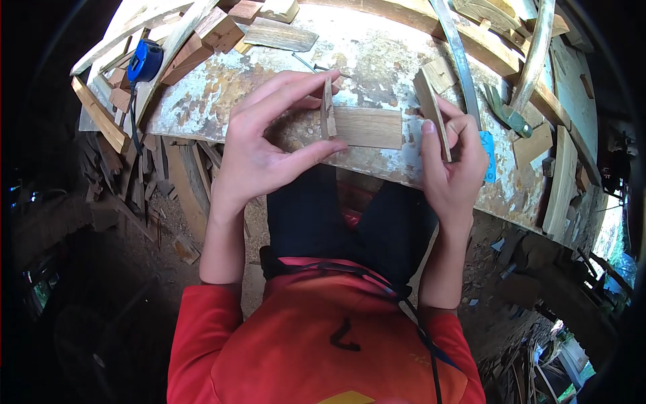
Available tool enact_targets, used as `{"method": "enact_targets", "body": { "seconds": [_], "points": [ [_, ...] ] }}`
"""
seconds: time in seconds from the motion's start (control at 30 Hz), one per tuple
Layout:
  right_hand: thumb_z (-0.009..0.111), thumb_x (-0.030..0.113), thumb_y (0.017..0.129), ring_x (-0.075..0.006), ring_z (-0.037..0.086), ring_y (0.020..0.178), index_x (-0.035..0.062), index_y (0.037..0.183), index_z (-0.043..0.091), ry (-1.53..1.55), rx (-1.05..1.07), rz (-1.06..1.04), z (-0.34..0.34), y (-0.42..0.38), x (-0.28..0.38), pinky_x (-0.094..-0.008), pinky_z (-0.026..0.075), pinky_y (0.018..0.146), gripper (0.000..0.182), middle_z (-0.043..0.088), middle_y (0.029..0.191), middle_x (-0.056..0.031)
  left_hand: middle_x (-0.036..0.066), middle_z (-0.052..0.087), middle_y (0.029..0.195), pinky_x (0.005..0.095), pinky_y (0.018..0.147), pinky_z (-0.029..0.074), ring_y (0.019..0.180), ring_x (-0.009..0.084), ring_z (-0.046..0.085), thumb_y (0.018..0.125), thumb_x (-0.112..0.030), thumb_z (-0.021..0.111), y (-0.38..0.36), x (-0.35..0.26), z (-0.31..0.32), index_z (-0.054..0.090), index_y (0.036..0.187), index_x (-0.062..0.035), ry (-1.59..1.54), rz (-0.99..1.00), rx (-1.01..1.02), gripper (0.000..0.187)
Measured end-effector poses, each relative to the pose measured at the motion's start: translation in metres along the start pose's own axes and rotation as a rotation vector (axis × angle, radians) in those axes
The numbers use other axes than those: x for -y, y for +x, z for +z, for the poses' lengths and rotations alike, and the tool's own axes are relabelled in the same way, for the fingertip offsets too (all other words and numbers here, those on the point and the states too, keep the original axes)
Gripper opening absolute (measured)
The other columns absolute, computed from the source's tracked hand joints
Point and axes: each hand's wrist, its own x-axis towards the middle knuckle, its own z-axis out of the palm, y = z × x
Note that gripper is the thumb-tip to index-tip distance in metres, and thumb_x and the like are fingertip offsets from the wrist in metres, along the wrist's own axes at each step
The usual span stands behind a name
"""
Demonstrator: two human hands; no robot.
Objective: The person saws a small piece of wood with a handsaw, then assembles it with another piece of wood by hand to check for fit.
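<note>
Wood offcuts at frame centre: my left hand (259,145) pinches a thin sliver (328,111) upright against a flat board (367,128) on the bench (377,54), my right hand (457,161) grips a stiff, light slat (431,111) by its edges.

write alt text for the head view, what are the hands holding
Seen from above, the left hand pinches a small wood piece upright over a flat wood block, while the right hand grips a thin wood strip. Below lies a worn workbench with wood scraps, a blue tape measure and a hammer.
</note>
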Motion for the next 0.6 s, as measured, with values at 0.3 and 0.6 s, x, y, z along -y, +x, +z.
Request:
{"method": "enact_targets", "body": {
  "seconds": [0.3, 0.6],
  "points": [
    [0.062, 0.005, 0.108, -0.0176, 0.071, 0.091, 0.0065, 0.099, 0.050, 0.944, 0.163, 0.423, -0.015, -0.002, 0.020, -0.0351, 0.055, 0.088, 0.015, 0.067, 0.137, -0.0313, 0.016, 0.070, 0.132, 0.0403, 0.103, 0.058, 0.120, 0.0267, 0.070, 0.080, -0.001, 0.090, -0.004, -0.001, 0.003, 0.063, 0.148, 0.0022, -0.070, -0.058, 0.016, 0.074],
    [0.082, -0.002, 0.090, -0.0055, 0.056, 0.093, 0.0138, 0.087, 0.043, 0.995, 0.229, 0.396, -0.009, -0.006, 0.007, -0.0238, 0.050, 0.079, 0.043, 0.065, 0.118, -0.0068, 0.013, 0.072, 0.128, 0.0341, 0.098, 0.060, 0.118, 0.0217, 0.072, 0.078, -0.004, 0.094, -0.001, -0.002, 0.004, 0.067, 0.147, -0.0020, -0.003, -0.058, 0.012, 0.074]
  ]
}}
